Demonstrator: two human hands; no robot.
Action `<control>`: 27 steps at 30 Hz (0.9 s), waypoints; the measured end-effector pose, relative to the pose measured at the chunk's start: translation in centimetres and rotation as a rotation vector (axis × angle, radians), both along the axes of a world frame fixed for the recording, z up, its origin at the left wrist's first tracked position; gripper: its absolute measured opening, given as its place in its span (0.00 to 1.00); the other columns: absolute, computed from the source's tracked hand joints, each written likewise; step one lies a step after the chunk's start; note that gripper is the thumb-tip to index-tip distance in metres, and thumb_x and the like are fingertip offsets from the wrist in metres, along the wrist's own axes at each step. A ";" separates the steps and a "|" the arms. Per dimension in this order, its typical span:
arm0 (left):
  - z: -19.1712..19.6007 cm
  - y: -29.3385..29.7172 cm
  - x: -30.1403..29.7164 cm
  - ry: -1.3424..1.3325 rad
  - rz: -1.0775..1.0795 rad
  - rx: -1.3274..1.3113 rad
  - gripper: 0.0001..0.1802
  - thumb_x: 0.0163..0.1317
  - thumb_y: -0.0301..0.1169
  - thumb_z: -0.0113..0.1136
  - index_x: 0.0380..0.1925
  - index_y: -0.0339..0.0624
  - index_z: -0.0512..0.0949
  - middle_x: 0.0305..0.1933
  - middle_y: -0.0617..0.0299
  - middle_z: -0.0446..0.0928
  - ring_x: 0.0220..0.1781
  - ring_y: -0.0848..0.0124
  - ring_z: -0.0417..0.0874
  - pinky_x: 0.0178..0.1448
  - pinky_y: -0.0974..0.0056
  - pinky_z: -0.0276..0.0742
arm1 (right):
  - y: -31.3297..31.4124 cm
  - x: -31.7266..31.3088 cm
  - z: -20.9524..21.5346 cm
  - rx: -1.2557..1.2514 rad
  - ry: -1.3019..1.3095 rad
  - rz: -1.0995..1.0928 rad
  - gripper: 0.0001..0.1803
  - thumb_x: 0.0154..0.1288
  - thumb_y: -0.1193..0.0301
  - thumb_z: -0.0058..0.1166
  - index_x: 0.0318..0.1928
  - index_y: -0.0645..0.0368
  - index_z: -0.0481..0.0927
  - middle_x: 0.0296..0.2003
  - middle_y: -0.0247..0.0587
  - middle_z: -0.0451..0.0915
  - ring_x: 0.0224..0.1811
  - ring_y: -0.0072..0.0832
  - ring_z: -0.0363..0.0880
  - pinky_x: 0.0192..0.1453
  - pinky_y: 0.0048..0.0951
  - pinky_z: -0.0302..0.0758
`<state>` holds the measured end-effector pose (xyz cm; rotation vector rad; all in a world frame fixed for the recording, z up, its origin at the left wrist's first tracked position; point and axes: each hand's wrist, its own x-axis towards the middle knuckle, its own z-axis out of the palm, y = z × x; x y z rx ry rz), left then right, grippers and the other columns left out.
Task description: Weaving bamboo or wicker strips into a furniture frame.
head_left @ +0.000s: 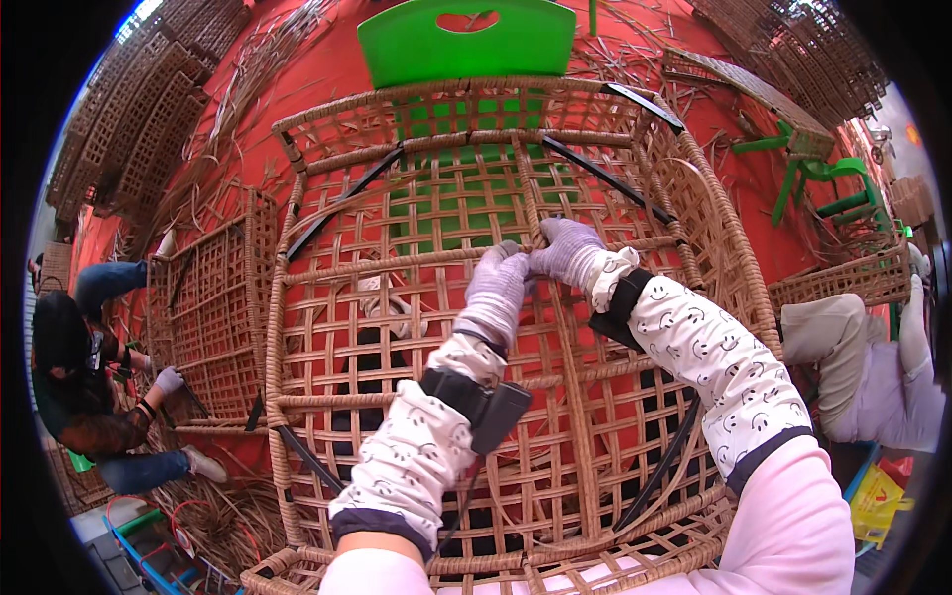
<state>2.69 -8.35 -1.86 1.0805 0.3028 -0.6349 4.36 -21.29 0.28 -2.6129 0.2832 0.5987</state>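
One large woven wicker basket frame (276, 332), before you, tan, with black strips (342, 203) across its corners. Your left hand (504, 263), lilac-gloved, fingers curled at the frame's upper crossbar; your right hand (568, 250), gloved alike, bent beside it, where the central rod meets that bar. Fingertips hidden: how far either is closed, or on which strand, you cannot tell. Markings: two white sleeves (709, 342), printed with black smiling faces; one black box (499, 416) strapped at your left wrist; one yellow bag (875, 504), lower right, any print too small to read. Beyond: one green plastic chair (416, 48), oval slot in its back.
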 end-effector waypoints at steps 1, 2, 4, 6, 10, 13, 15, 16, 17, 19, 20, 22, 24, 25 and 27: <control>-0.7 -0.8 -0.4 0.011 0.074 -0.034 0.14 0.53 0.27 0.47 0.41 0.39 0.65 0.34 0.59 0.71 0.38 0.67 0.75 0.42 0.62 0.72 | -0.2 -0.2 -0.1 0.005 -0.008 -0.019 0.23 0.39 0.58 0.54 0.36 0.59 0.74 0.34 0.49 0.76 0.40 0.42 0.73 0.43 0.34 0.69; -1.4 -1.5 -1.0 0.018 0.066 -0.039 0.14 0.53 0.27 0.47 0.41 0.39 0.65 0.34 0.59 0.71 0.38 0.67 0.75 0.42 0.62 0.72 | -0.6 -0.3 -0.2 0.000 -0.001 -0.027 0.23 0.39 0.58 0.54 0.36 0.59 0.74 0.34 0.49 0.76 0.40 0.42 0.73 0.43 0.34 0.69; -2.1 -2.3 -2.1 0.068 0.309 -0.240 0.13 0.53 0.26 0.47 0.40 0.41 0.65 0.34 0.59 0.71 0.37 0.66 0.75 0.43 0.62 0.72 | -1.2 -0.4 -0.1 0.097 -0.012 -0.002 0.24 0.37 0.56 0.55 0.34 0.59 0.75 0.34 0.49 0.76 0.39 0.42 0.73 0.43 0.33 0.69; -2.1 -3.0 -1.6 0.122 0.301 -0.208 0.10 0.53 0.25 0.47 0.37 0.42 0.66 0.34 0.60 0.71 0.37 0.67 0.74 0.43 0.63 0.71 | -2.0 -0.3 0.5 0.099 -0.034 0.089 0.24 0.40 0.55 0.52 0.34 0.60 0.75 0.33 0.51 0.75 0.39 0.42 0.73 0.42 0.34 0.69; -2.4 -3.7 -1.2 0.145 0.386 -0.229 0.05 0.53 0.24 0.48 0.31 0.42 0.66 0.31 0.61 0.71 0.35 0.67 0.74 0.41 0.63 0.70 | -2.2 -0.9 0.8 0.014 -0.077 0.342 0.16 0.53 0.61 0.43 0.29 0.63 0.71 0.27 0.54 0.74 0.33 0.46 0.73 0.35 0.37 0.69; -2.7 -4.3 -0.5 0.124 0.475 -0.275 0.05 0.51 0.21 0.49 0.29 0.36 0.67 0.29 0.59 0.71 0.32 0.66 0.74 0.37 0.64 0.72 | -1.5 -2.0 0.9 -0.098 -0.124 0.261 0.15 0.54 0.60 0.41 0.30 0.61 0.71 0.28 0.53 0.74 0.33 0.46 0.73 0.36 0.38 0.70; -2.5 -4.9 -0.9 0.115 0.426 -0.279 0.05 0.51 0.20 0.49 0.30 0.35 0.67 0.29 0.57 0.72 0.30 0.66 0.75 0.35 0.65 0.73 | -2.2 -3.3 1.0 -0.073 -0.336 0.141 0.12 0.54 0.64 0.43 0.31 0.60 0.72 0.28 0.51 0.74 0.34 0.45 0.73 0.37 0.38 0.70; -1.7 -5.1 -1.0 0.096 0.380 -0.283 0.05 0.51 0.20 0.49 0.30 0.33 0.68 0.29 0.56 0.72 0.28 0.66 0.75 0.32 0.66 0.73 | -2.6 -3.8 1.3 -0.066 -0.444 0.077 0.10 0.54 0.66 0.44 0.31 0.59 0.72 0.29 0.50 0.75 0.34 0.45 0.73 0.38 0.38 0.70; -2.3 -4.9 -1.0 0.066 0.312 -0.283 0.06 0.53 0.21 0.48 0.32 0.31 0.69 0.30 0.54 0.73 0.26 0.66 0.76 0.29 0.68 0.74 | -3.2 -4.0 1.0 -0.129 -0.509 -0.012 0.10 0.52 0.67 0.44 0.34 0.56 0.75 0.30 0.48 0.76 0.34 0.41 0.75 0.39 0.35 0.72; -2.6 -4.6 -0.5 0.074 0.174 -0.263 0.07 0.53 0.22 0.47 0.33 0.30 0.68 0.30 0.53 0.73 0.27 0.66 0.76 0.30 0.68 0.74 | -3.9 -4.3 0.3 -0.019 -0.357 -0.097 0.12 0.52 0.66 0.44 0.36 0.56 0.75 0.29 0.47 0.76 0.32 0.38 0.75 0.37 0.33 0.72; -2.3 -4.5 -0.4 0.076 0.047 -0.235 0.09 0.54 0.23 0.47 0.34 0.29 0.68 0.31 0.53 0.73 0.27 0.66 0.76 0.31 0.68 0.74 | -4.2 -4.4 -0.2 0.101 -0.208 -0.174 0.14 0.52 0.66 0.44 0.39 0.56 0.74 0.29 0.45 0.76 0.29 0.35 0.76 0.36 0.30 0.73; -2.1 -4.2 -0.6 0.051 0.037 -0.249 0.10 0.56 0.25 0.45 0.35 0.28 0.68 0.30 0.53 0.74 0.27 0.66 0.76 0.29 0.68 0.73 | -3.9 -4.6 -0.4 0.377 -0.013 -0.355 0.16 0.53 0.63 0.44 0.41 0.55 0.74 0.27 0.39 0.76 0.24 0.29 0.75 0.29 0.31 0.73; -3.0 -4.2 -0.3 0.030 0.036 -0.219 0.10 0.56 0.25 0.44 0.34 0.28 0.68 0.29 0.53 0.74 0.26 0.66 0.76 0.28 0.69 0.72 | -2.8 -5.3 2.8 0.743 0.136 -0.562 0.18 0.54 0.56 0.46 0.38 0.55 0.76 0.21 0.35 0.73 0.17 0.24 0.71 0.21 0.27 0.70; -3.6 -4.2 0.0 0.047 0.012 -0.237 0.10 0.55 0.24 0.44 0.35 0.28 0.68 0.30 0.53 0.74 0.27 0.66 0.76 0.28 0.69 0.73 | -2.7 -5.6 3.5 0.925 0.213 -0.671 0.19 0.55 0.53 0.47 0.37 0.55 0.76 0.19 0.33 0.72 0.14 0.21 0.69 0.17 0.24 0.69; -4.8 -3.4 0.7 0.052 -0.067 -0.303 0.09 0.55 0.23 0.44 0.35 0.28 0.68 0.30 0.53 0.74 0.27 0.66 0.76 0.28 0.69 0.73 | -2.8 -5.6 2.7 0.788 0.290 -0.594 0.20 0.54 0.52 0.48 0.36 0.56 0.76 0.16 0.33 0.71 0.12 0.21 0.66 0.15 0.25 0.68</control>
